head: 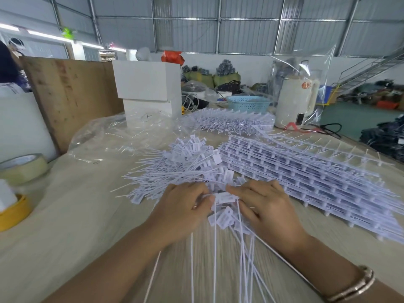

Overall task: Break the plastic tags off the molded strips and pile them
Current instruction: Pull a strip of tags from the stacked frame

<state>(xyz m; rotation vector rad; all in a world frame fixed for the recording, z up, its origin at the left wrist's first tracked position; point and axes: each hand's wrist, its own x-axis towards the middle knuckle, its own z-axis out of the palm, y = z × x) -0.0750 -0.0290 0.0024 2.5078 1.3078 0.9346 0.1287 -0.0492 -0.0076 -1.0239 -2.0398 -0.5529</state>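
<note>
**Both hands on one tag**

Nearest me, my forearms reach in over the table [65, 215], a bracelet [354, 285] on the right wrist. Between them, long thin white tails [242, 259] of a bunch of tags run back towards me. My left hand [181, 211] and my right hand [264, 208] meet on a single white tag [224, 196], each pinching one end of it with curled fingers and thumb. More tag heads [225, 217] hang just under my grip.

Just beyond my hands lies the pile of loose tags [179, 165], heads and tails pointing every way. To its right, touching the pile's edge, sits a stack of molded strips [306, 180], layered flat. A second heap of strips [229, 121] lies farther back, in front of a blue basket [248, 103]. A crumpled clear plastic bag [113, 136] lies left of the pile, white boxes [148, 84] behind it, and two tape rolls [19, 169] sit at my far left.
</note>
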